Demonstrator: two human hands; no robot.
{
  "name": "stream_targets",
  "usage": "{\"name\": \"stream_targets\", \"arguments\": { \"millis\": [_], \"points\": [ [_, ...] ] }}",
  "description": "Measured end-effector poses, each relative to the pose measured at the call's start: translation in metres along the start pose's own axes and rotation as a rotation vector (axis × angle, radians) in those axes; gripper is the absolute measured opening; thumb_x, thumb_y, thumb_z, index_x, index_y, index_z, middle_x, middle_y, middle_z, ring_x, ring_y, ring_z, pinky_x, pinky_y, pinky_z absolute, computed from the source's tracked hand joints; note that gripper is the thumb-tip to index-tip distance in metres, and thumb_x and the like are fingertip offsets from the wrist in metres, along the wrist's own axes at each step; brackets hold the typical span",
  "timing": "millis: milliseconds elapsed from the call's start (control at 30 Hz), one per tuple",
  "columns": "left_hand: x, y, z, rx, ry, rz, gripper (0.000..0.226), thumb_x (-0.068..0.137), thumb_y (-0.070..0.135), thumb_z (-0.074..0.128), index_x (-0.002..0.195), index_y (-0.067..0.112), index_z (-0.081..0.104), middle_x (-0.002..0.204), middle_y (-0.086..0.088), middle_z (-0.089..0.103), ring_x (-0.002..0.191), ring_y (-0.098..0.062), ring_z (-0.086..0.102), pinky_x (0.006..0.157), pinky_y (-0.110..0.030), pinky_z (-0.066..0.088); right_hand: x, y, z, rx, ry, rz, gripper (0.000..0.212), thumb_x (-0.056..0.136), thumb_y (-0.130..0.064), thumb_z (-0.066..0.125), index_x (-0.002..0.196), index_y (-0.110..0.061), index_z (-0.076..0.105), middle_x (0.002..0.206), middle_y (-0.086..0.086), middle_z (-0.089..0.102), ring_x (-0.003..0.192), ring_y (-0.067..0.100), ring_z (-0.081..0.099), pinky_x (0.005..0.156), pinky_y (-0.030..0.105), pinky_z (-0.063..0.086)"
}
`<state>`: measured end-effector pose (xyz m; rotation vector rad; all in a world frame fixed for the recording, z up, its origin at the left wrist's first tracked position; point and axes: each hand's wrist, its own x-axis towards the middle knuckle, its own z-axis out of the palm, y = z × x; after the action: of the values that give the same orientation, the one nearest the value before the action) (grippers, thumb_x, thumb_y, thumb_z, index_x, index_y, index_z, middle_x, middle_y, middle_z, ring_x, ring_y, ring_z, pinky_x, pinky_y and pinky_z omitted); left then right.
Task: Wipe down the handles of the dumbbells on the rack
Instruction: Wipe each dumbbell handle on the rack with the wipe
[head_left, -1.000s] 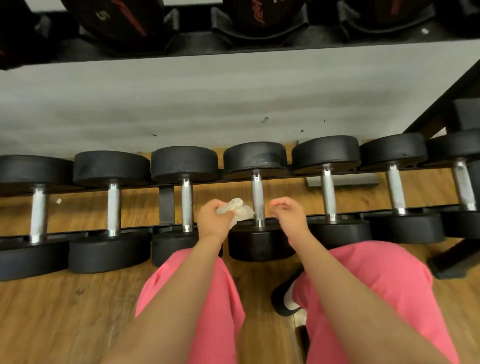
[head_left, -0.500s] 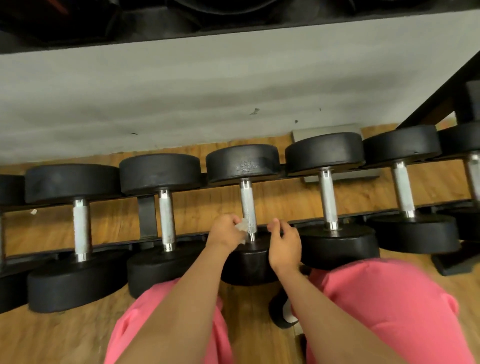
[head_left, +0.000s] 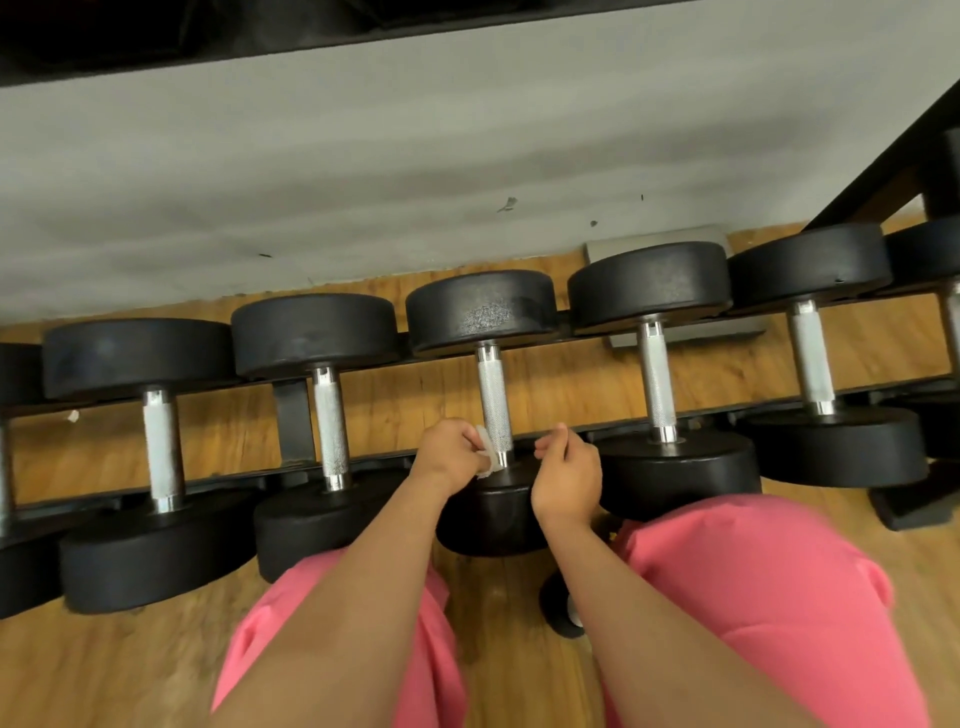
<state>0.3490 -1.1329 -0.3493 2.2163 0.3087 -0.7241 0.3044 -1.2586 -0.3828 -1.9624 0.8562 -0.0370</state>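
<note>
Left hand (head_left: 449, 456) grip pinches wipe (head_left: 484, 451) against near end of middle dumbbell handle (head_left: 492, 397) on rack (head_left: 293, 415); right hand (head_left: 567, 480) curled, empty. Risk: bunched wipe slips off knurling, far end left unwiped.

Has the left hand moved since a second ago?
Yes. Left hand has closed rightward on the centre dumbbell handle, its wipe now against the handle's near end.
</note>
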Motion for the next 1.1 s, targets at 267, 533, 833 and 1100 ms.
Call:
{"name": "stream_targets", "arguments": {
  "millis": [267,533,833,1100],
  "points": [
    [0.01,0.001,0.012,-0.021,0.032,-0.024,0.032,0.072,0.014,0.084,0.075,0.018,0.052,0.089,-0.002,0.06,0.085,-0.016,0.057,0.065,-0.021,0.043,0.002,0.002,0.003,-0.025,0.027,0.037,0.04,0.1,-0.038,0.036,0.085,-0.016,0.066,0.098,0.003,0.065,0.079,0.015,0.057,0.067,0.029,0.038],
    [0.015,-0.001,0.008,-0.111,-0.124,-0.034,0.028,0.074,0.006,0.08,0.093,0.015,0.062,0.106,-0.008,0.07,0.098,-0.021,0.066,0.09,-0.035,0.053,0.002,0.002,0.003,-0.016,0.03,0.041,0.038,0.1,-0.035,0.038,0.086,-0.013,0.066,0.095,0.006,0.065,0.08,0.018,0.057,0.065,0.03,0.037],
    [0.017,-0.003,0.002,-0.061,-0.039,-0.064,0.017,0.072,0.005,0.083,0.083,0.008,0.07,0.086,-0.005,0.071,0.079,-0.013,0.065,0.066,-0.02,0.05,0.005,0.003,0.006,-0.02,0.053,0.052,0.034,0.098,-0.031,0.041,0.083,-0.013,0.066,0.092,0.009,0.066,0.081,0.025,0.059,0.066,0.032,0.04],
    [0.02,-0.001,-0.001,-0.051,-0.147,-0.038,0.023,0.075,0.008,0.08,0.091,0.012,0.064,0.081,0.007,0.061,0.071,-0.002,0.054,0.054,-0.007,0.04,0.002,0.002,0.004,-0.03,0.044,0.053,0.033,0.096,-0.029,0.041,0.079,-0.011,0.063,0.093,0.007,0.064,0.076,0.021,0.056,0.06,0.028,0.032]
  ]
}}
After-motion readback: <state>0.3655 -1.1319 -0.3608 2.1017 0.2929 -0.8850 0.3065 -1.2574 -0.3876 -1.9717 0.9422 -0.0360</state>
